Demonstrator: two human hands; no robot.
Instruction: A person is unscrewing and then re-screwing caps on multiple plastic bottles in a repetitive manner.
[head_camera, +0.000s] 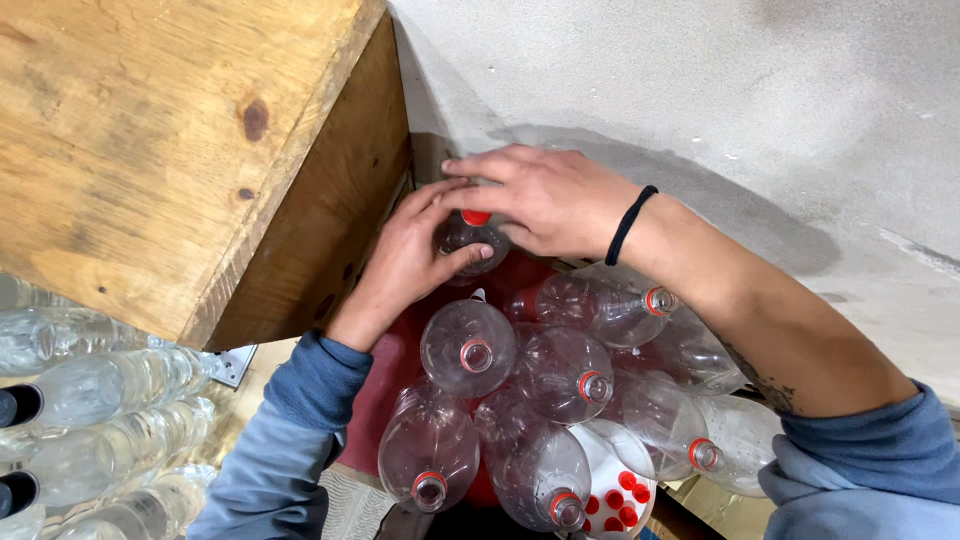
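Head view shows a clear plastic bottle with a red cap standing at the back of a red crate, close to the wooden table's side panel. Left hand wraps the bottle's body, thumb pressed across its front. Right hand lies over the cap, fingers curled down around the top; a black band circles that wrist. Uncapped clear bottles with red neck rings stand packed together in the crate nearer the camera. Loose red caps lie in a white bowl at the lower edge. Capped bottles lie stacked on their sides at left. Grey floor lies behind.
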